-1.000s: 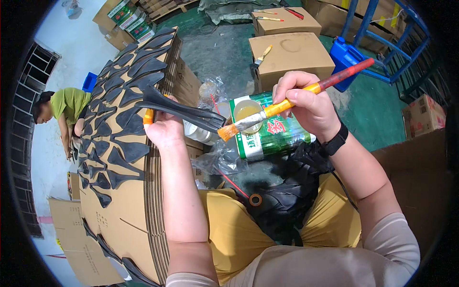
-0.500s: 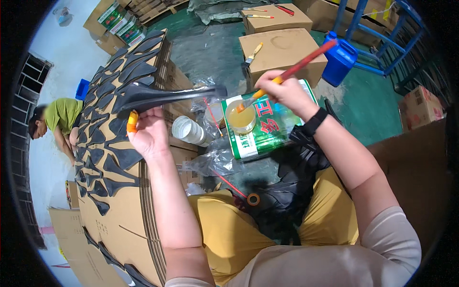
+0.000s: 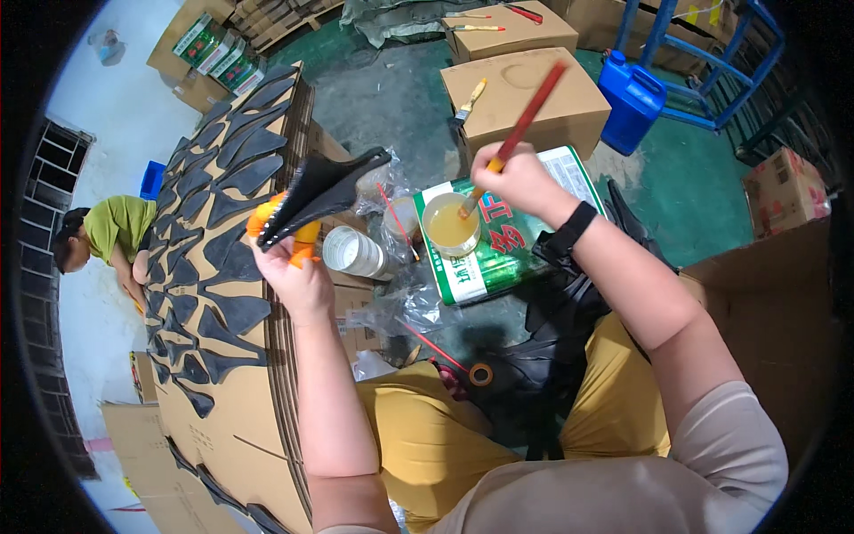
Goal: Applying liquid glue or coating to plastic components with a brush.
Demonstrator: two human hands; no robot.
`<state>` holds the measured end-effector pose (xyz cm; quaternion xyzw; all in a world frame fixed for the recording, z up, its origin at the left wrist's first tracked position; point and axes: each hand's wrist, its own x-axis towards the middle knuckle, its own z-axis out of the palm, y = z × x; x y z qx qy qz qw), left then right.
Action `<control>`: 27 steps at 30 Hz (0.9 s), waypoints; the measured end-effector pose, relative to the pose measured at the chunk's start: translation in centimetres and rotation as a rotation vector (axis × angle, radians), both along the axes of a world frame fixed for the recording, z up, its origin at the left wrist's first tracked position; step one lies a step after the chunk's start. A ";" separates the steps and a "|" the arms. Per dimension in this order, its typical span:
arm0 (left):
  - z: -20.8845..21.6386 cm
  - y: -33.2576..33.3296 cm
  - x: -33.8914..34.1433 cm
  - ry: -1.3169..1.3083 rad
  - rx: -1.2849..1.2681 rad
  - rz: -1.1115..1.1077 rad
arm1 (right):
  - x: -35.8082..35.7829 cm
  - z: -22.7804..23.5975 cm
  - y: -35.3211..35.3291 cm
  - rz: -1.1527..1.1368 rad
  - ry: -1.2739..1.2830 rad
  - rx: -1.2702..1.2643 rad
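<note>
Cardboard boxes (image 3: 525, 93) beyond glue tin (image 3: 498, 236), brush (image 3: 511, 133).

Two cardboard boxes (image 3: 525, 89), one blue jug (image 3: 632, 89), one green can (image 3: 498, 236).

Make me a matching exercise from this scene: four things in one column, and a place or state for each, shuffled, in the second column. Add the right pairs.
Things:
1. brush
2. black sole piece
3. blue jug
4. tape roll

Places or states:
A. on the green floor, beside the blue metal frame
B. held in the left hand, raised
C. on the floor, in front of the person's lap
D. held in the right hand, tip dipped in the open green can

Pairs: 1-D, 2-B, 3-A, 4-C
</note>
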<state>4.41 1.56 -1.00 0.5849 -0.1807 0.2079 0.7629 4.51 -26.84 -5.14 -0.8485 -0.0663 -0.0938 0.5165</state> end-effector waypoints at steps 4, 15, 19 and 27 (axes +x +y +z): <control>0.2 -1.2 -0.7 0.001 0.039 -0.050 | -1.2 4.6 -2.3 0.018 0.151 0.670; -1.0 -5.3 0.0 -0.048 -0.067 -0.167 | -3.7 7.3 -3.5 0.205 -0.067 0.953; -1.2 -5.7 0.0 0.016 -0.081 -0.155 | -3.8 7.3 -3.6 0.233 -0.074 0.975; -1.6 -5.5 -0.4 0.031 -0.105 -0.220 | -3.3 6.8 -3.7 0.220 -0.011 1.006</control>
